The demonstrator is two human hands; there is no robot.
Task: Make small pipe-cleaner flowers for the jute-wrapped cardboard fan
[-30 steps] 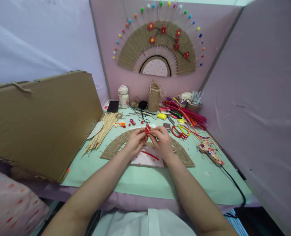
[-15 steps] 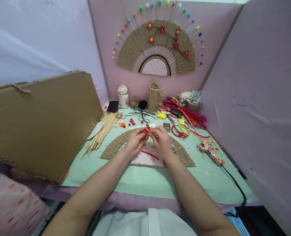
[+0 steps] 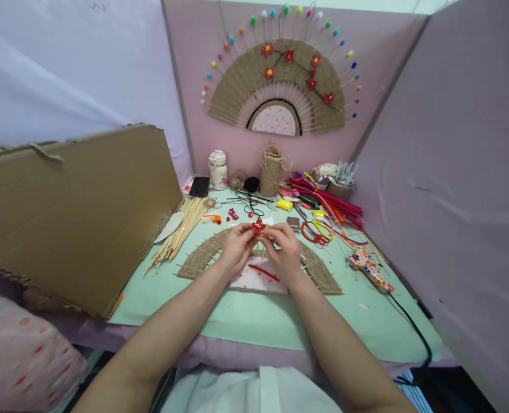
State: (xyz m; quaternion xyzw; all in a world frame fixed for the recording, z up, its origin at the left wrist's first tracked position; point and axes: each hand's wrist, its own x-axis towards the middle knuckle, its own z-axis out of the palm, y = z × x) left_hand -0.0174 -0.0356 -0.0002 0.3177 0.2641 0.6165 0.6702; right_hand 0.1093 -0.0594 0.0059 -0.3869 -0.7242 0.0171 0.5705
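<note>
A small red pipe-cleaner flower is pinched between the fingertips of both hands, above the middle of the table. My left hand grips its left side, while my right hand has thumb and forefinger closed at its right. Beneath my hands lies a half-round twine-woven fan, partly covered by them. Its pink dotted centre panel shows between my wrists. Across that panel rests a short red pipe-cleaner piece.
Bamboo sticks lie left, beside a large cardboard sheet. Red-handled scissors and a pipe-cleaner bundle are at the back right. A patterned glue gun trails its cord at right. A finished fan hangs on the back wall.
The red flower has turned slightly in my fingers, and its petals now look more spread. Both hands stay nearly in place. The whole view has shifted a little.
</note>
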